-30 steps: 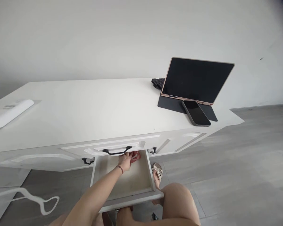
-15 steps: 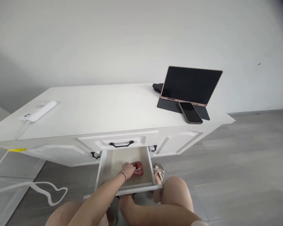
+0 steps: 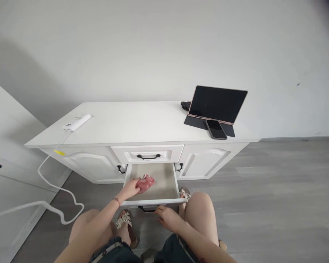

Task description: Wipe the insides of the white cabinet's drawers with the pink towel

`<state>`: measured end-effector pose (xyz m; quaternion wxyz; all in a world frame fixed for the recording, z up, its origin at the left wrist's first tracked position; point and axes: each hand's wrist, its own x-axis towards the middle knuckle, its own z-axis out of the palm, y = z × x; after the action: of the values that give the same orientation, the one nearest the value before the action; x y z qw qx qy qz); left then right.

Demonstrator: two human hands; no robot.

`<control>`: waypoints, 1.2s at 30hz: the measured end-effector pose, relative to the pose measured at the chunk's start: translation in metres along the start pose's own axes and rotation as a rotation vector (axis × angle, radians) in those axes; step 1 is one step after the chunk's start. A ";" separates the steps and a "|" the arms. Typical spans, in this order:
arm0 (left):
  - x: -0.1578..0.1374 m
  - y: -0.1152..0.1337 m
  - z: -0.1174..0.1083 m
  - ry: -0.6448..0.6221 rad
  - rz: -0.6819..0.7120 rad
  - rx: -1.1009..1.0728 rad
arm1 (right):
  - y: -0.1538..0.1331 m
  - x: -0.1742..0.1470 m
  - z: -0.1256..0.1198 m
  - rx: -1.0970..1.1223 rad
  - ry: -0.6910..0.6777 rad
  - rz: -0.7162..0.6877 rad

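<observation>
My left hand (image 3: 131, 188) is closed on a small, shiny red item that looks like a soft pouch (image 3: 145, 183); its exact kind is unclear. It is held over the left part of the pulled-out white drawer (image 3: 164, 182). At the drawer's front, my right hand (image 3: 168, 218) has its fingers curled at the right part of the black drawer handle (image 3: 146, 209), covering that end of it. Inside the drawer, the pale bottom shows to the right of the pouch.
On the white cabinet (image 3: 131, 124) stand a tablet (image 3: 218, 104) on a dark stand, a phone (image 3: 216, 129), a dark folded item (image 3: 185, 106) and a white power strip (image 3: 78, 122). Its cable (image 3: 55, 188) hangs at the left. My knees flank the drawer.
My left hand has lifted the red pouch from the drawer bottom and moved it left. My right hand has come into clearer sight at the drawer front. The view has shifted back.
</observation>
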<state>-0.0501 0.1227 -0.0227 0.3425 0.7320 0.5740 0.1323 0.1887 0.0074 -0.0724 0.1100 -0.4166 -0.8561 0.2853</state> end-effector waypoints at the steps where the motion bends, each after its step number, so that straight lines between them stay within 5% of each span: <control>1: -0.016 -0.004 -0.006 0.122 -0.047 -0.166 | 0.001 -0.008 -0.010 0.056 0.084 -0.029; 5: -0.081 -0.022 -0.006 0.528 -0.303 -0.950 | 0.015 -0.028 -0.044 0.002 0.392 0.034; 8: -0.115 -0.027 0.012 0.555 -0.439 -1.391 | 0.038 -0.031 -0.056 -0.108 0.462 0.061; 10: -0.127 -0.026 0.027 0.581 -0.515 -1.454 | 0.052 -0.031 -0.055 -0.121 0.474 0.077; 13: -0.132 -0.025 0.047 0.770 -0.547 -1.243 | 0.061 -0.030 -0.043 -0.096 0.510 0.153; 17: -0.130 -0.032 0.069 1.038 -0.399 -0.487 | 0.058 -0.026 -0.019 -0.078 0.541 0.245; 20: -0.121 -0.035 0.087 1.110 -0.371 -0.099 | 0.056 -0.024 -0.007 -0.047 0.606 0.309; 25: -0.103 -0.024 0.109 1.063 -0.293 0.108 | 0.069 -0.028 -0.005 0.169 0.800 0.378; 30: -0.102 -0.009 0.120 0.944 -0.218 0.191 | 0.089 -0.034 -0.005 0.521 0.953 0.701; 36: -0.097 0.017 0.137 0.783 -0.081 0.311 | 0.088 -0.035 -0.004 0.616 1.028 0.702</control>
<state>0.0138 -0.0171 -0.0927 -0.0113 0.6463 0.7021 0.2987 0.2698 0.0249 -0.1188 0.5159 -0.7011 -0.3901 0.3003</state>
